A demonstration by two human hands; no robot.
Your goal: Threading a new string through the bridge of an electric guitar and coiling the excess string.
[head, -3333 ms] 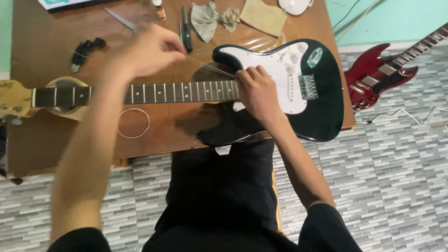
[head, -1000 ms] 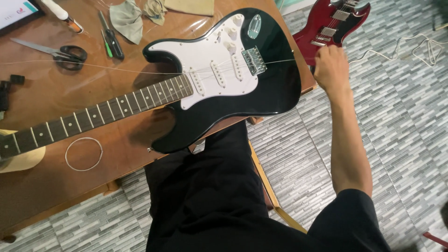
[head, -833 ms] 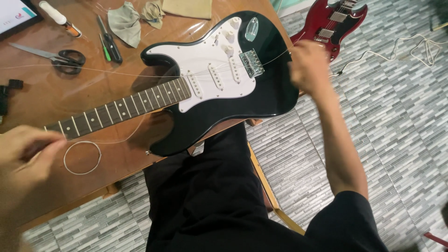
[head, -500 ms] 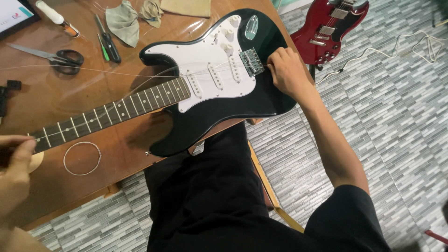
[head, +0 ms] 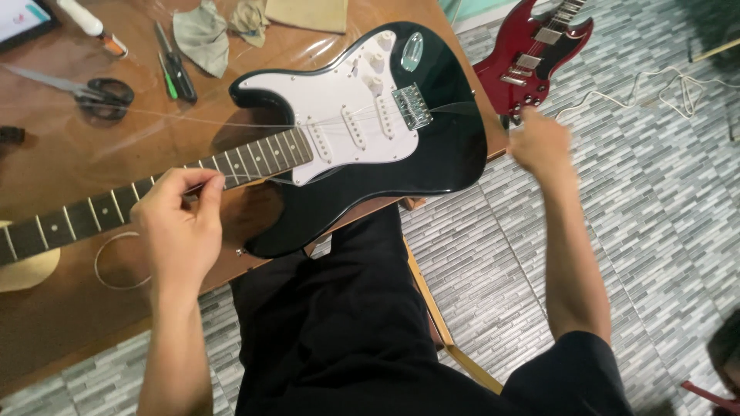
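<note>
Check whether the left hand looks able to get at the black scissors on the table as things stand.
Probably yes: the left hand is over the guitar neck, pinching a thin string, and the scissors lie beyond the neck on the open table, with nothing covering them.

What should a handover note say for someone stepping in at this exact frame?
Left hand: pinched over the fretboard, on a thin guitar string.
Right hand: closed, off the table edge past the body of the black electric guitar; blurred, hold unclear.
Guitar lies flat on the wooden table.
Done: the string runs through the bridge.
Left: neck unstrung. Scissors, coiled string nearby.
</note>
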